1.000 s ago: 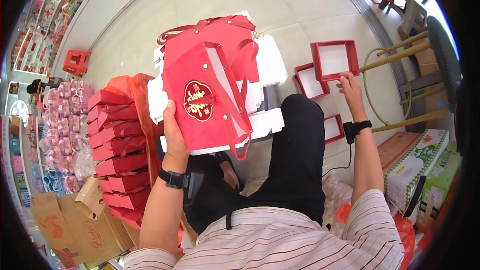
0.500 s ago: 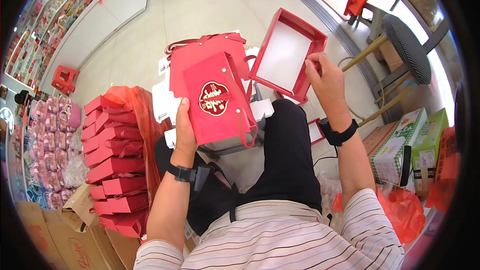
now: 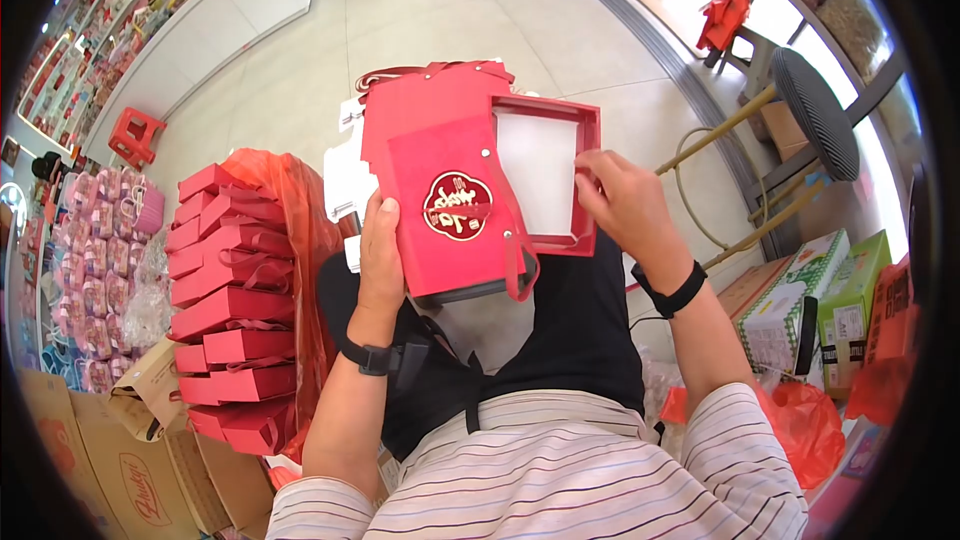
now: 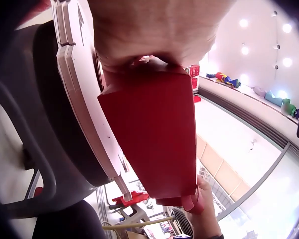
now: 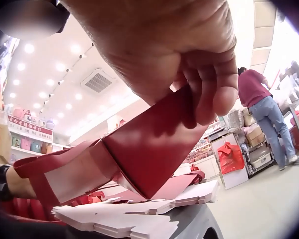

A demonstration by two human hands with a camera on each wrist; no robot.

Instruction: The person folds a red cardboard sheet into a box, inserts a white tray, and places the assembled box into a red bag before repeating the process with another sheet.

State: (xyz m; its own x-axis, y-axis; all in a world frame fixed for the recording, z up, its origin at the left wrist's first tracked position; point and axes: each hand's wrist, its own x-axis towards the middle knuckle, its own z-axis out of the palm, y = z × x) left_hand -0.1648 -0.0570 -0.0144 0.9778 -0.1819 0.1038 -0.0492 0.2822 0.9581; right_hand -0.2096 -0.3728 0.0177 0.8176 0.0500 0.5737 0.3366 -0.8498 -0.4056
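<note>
My left hand (image 3: 380, 255) grips the left edge of a red gift box sleeve (image 3: 450, 265) with a gold-edged emblem and ribbon handles. The thumb lies on its front face. In the left wrist view, the red sleeve (image 4: 154, 129) extends from under the palm. With fingers curled over its right wall, my right hand (image 3: 628, 208) holds a red box tray (image 3: 537, 170) with a white inside. The tray lies right against the sleeve's open right side, its long edge along the opening. In the right wrist view, a corner of the tray (image 5: 149, 144) points toward the sleeve (image 5: 74, 174).
Behind the sleeve lie flat red sleeves (image 3: 425, 95) over white card pieces (image 3: 345, 175) on a grey stool. A stack of red gift boxes (image 3: 240, 310) stands left. Cartons (image 3: 790, 280) and a padded chair (image 3: 815, 115) are at right. A person (image 5: 271, 114) stands farther off.
My right hand has lifted the tray from the floor at right and brought it left to the sleeve's side. My left hand keeps its grip on the sleeve, now slightly farther right in view.
</note>
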